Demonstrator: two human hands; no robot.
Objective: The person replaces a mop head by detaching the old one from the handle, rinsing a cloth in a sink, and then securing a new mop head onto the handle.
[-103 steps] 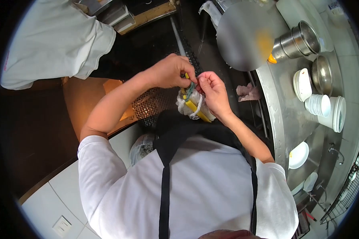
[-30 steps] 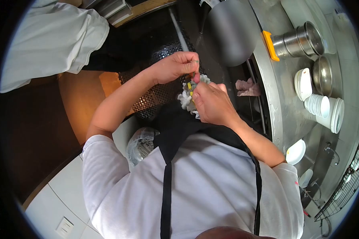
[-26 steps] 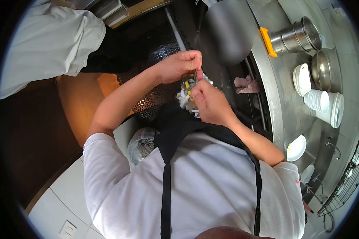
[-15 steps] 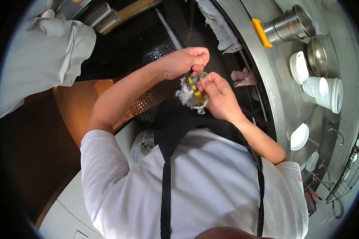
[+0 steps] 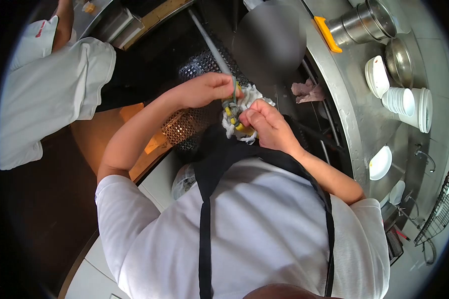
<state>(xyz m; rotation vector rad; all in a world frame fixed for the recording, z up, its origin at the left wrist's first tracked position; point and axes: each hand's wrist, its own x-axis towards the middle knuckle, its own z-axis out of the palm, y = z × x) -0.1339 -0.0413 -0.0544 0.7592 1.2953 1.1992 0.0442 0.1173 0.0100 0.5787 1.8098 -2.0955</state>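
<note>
A mop head with white cotton strands (image 5: 257, 94) and a yellow-and-grey clamp (image 5: 231, 115) sits at the front of my black apron. The grey mop pole (image 5: 208, 40) runs away from it towards the top of the view. Wound about the clamp is a grey-green cord (image 5: 234, 85). My left hand (image 5: 202, 91) pinches this cord and pulls a stretch of it above the clamp. On the other side, my right hand (image 5: 270, 125) is closed against the clamp and strands. Its fingertips hide whatever they grip.
A person in white clothing (image 5: 60, 94) stands at the left. To the right, a steel counter (image 5: 329, 62) carries steel pots (image 5: 361, 25), a yellow-handled tool (image 5: 327, 34) and white bowls (image 5: 398, 102). A pink cloth (image 5: 307, 92) hangs by the rails. A blurred grey patch covers the top middle.
My left hand has moved left and down, and the cord now shows stretched from it. My right hand has shifted slightly down. More white strands show between the hands.
</note>
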